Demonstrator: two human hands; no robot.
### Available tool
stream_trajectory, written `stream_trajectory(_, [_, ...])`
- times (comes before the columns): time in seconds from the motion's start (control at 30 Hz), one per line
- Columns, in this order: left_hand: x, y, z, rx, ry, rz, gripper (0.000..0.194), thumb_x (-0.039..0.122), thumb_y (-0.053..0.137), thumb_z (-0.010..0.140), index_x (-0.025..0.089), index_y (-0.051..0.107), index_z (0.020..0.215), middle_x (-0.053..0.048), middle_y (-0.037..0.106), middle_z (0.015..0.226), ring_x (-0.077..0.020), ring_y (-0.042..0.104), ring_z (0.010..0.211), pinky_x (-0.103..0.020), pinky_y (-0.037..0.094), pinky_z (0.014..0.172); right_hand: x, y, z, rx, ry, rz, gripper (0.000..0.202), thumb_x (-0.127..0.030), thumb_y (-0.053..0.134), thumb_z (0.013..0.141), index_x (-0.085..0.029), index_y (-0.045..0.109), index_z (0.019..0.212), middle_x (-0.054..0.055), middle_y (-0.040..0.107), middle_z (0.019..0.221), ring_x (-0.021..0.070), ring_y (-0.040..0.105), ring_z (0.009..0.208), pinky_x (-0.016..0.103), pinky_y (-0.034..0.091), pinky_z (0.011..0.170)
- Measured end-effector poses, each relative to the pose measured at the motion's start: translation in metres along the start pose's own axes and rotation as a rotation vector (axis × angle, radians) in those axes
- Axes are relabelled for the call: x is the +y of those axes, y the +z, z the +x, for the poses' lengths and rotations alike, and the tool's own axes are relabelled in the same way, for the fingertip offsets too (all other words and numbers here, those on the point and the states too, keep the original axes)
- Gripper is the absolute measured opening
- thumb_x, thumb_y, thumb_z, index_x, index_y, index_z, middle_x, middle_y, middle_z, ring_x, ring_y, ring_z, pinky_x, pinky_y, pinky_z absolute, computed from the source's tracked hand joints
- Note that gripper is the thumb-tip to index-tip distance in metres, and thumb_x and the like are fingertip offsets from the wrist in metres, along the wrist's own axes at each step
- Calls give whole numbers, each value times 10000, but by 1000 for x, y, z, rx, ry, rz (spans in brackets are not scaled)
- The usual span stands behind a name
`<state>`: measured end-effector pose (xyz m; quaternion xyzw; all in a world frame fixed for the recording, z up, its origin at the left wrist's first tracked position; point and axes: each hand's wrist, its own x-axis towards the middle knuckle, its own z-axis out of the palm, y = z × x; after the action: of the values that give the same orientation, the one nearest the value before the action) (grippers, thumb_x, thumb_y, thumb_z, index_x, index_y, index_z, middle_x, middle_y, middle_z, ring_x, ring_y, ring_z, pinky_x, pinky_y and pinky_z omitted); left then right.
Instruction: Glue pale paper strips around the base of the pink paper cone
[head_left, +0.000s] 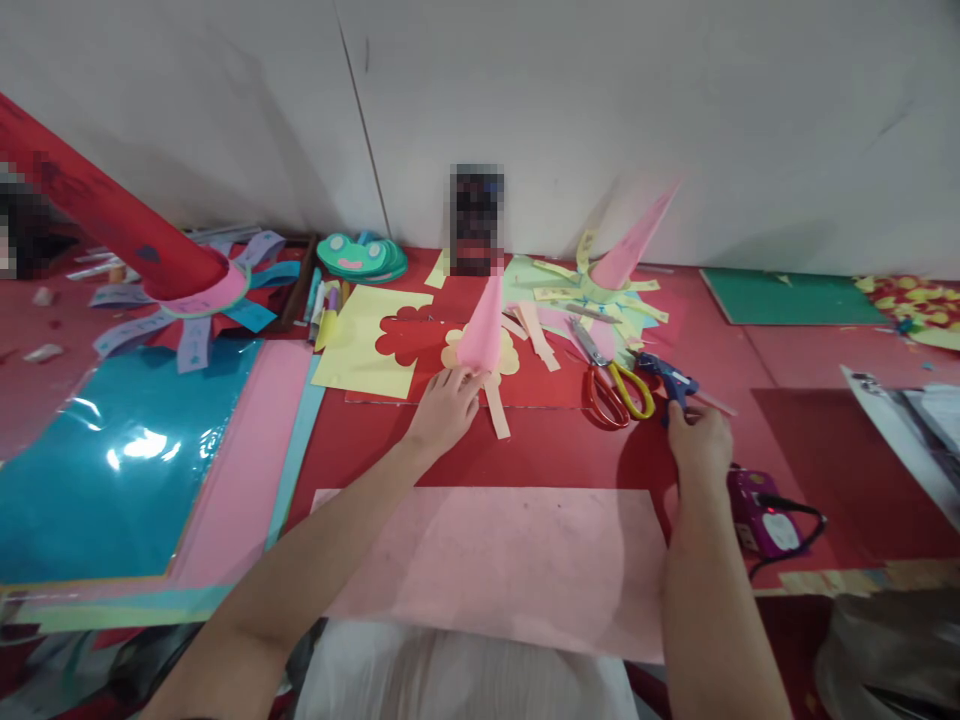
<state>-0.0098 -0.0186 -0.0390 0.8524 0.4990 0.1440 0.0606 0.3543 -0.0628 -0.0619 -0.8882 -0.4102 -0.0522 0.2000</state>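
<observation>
Leaning in from the left edge, a red cone [150, 240] has its tip cut off, and glare blots the blue sheet [142, 500] below. The left hand [445, 412] has its fingers bent close together at the base of a pink cone [482, 328], which stands just beyond them and partly hides a yellow flower [510, 358]; whether they pinch it, I cannot tell. Behind, blocky pixels mask an object [476, 215] by the wall [570, 110]. Scissors [598, 360] lie on the worktop [555, 455] between the hands. The right hand [701, 440] grasps a glue gun [670, 380], covering most of its handle, well apart from the pink cone. Farther right, sheets [892, 425] run off the edge.
</observation>
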Motion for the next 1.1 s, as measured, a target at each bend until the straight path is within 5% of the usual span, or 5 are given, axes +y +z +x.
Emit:
stream_trajectory(0.27, [1,5,1,61,7,-60,352,188,413,920,232,532,1249,-82,568,1043,-231,542,979,-398,452,880,-27,-8,-3,-148,178,61,293,-319,458,805,-106,546,986,201,605,1000,312,566,950,456,417,861])
stream_trajectory(0.47, [-20,-8,6,563,-238,-514,260,127,367,905,204,561,1058,-42,575,889,-165,576,847,-298,481,770,-33,-11,-7,-77,236,201,222,-258,405,809,-121,478,969,214,558,1037,330,534,1038,476,398,912])
stream_trajectory(0.57, [-32,-10,7,680,-307,-623,212,117,388,882,196,562,975,-39,593,895,-150,594,847,-287,491,769,-35,-19,-8,10,292,305,126,-255,423,813,-164,455,894,184,555,994,312,542,1025,467,397,925])
stream_trajectory(0.83, [-33,-9,3,427,14,-388,242,112,397,879,187,605,976,-53,669,964,-166,622,935,-325,514,839,-46,-47,-18,62,309,613,300,-151,412,813,-141,458,1110,64,565,888,131,575,605,304,465,659])
stream_trajectory(1.1, [-24,3,0,106,294,-150,320,109,368,904,163,580,1137,-80,664,1122,-186,604,1078,-349,494,928,-78,-55,-33,27,68,826,484,-446,619,695,-145,595,1073,84,547,985,119,590,618,311,489,640])
